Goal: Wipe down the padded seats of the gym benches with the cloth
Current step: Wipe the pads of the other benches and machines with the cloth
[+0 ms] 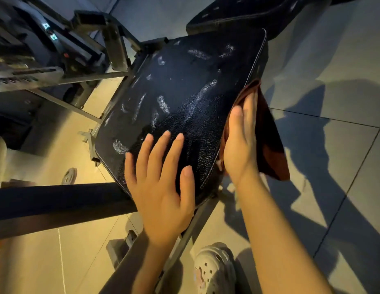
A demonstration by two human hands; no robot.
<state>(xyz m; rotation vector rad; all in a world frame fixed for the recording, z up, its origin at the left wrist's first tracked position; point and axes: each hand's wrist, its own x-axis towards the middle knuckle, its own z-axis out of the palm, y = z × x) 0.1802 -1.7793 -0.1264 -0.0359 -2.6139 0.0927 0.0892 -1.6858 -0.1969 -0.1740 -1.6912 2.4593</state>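
The right hand (241,145) presses its flat, straight-fingered grip on the soft, limp cloth (269,145) against the seat (185,98) edge, while the left hand (161,187) rests spread beside it on the bench's slick, firm padding.

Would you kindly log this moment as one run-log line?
left hand: flat on seat pad | right hand: presses cloth against pad's side edge | pad top: streaked

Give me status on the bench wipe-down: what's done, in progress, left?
Done: can't confirm any; the black padded seat still shows pale smears across its top. In hand: right hand presses the reddish cloth against the seat's right edge; left hand rests flat on the near end. Left: those smears, and the second pad behind.
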